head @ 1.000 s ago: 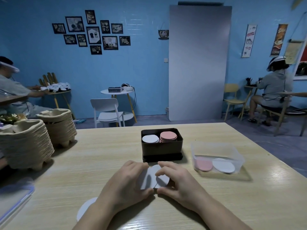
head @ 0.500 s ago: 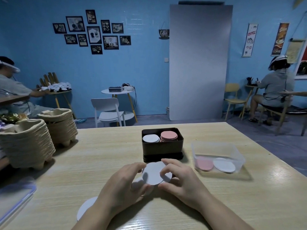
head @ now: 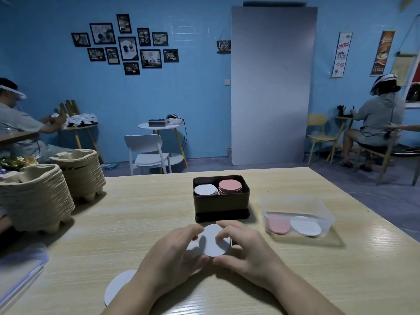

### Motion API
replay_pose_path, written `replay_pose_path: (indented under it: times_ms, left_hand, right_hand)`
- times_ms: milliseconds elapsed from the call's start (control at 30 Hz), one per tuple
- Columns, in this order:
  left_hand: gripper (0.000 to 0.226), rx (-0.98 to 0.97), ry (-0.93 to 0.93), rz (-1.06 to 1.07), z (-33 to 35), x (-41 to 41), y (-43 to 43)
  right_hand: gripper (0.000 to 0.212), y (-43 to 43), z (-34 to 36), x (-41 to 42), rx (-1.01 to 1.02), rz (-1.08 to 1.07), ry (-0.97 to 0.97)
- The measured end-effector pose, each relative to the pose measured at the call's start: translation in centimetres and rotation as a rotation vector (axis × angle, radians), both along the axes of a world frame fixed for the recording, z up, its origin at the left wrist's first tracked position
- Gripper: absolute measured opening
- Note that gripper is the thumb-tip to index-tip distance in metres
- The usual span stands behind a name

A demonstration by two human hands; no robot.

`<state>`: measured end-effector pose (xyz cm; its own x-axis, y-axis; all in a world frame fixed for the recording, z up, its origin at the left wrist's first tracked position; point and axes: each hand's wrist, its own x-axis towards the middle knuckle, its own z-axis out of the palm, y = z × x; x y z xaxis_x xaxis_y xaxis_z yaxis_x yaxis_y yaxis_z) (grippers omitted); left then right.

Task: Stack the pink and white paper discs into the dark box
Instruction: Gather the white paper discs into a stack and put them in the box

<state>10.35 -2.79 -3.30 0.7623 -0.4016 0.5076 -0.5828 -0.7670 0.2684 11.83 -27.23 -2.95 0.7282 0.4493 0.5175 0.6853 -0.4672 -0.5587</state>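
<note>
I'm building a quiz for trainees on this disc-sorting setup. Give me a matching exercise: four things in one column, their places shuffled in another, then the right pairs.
Things
1. held disc
2. pink stack
3. clear tub
4. loose disc

Places
A. right half of the dark box
B. flat on the table, nearest the viewer
C. between left hand and right hand
D. right of the dark box

Pairs: 1-C, 2-A, 3-D, 4-B
</note>
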Motion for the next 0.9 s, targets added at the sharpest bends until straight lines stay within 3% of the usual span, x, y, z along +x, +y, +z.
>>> replay_pose_path:
  times_ms: [233, 633, 900]
  left_hand:
    - [0.046, 0.000, 0.005, -0.012, 0.4, -0.5, -0.1]
    - [0.055, 0.083, 0.022, -0.013, 1.0, -0.9, -0.3]
    - [0.060, 0.110, 0.039, 0.044, 1.1, -0.9, 0.2]
  right_hand:
    - [0.035, 0.1, 0.1, 0.0, -0.072, -0.011, 0.033]
    - [0.035, 0.2, 0.0, 0.0, -0.176, -0.036, -0.006]
    - [0.040, 0.1, 0.2, 0.0, -0.137, -0.080, 0.012]
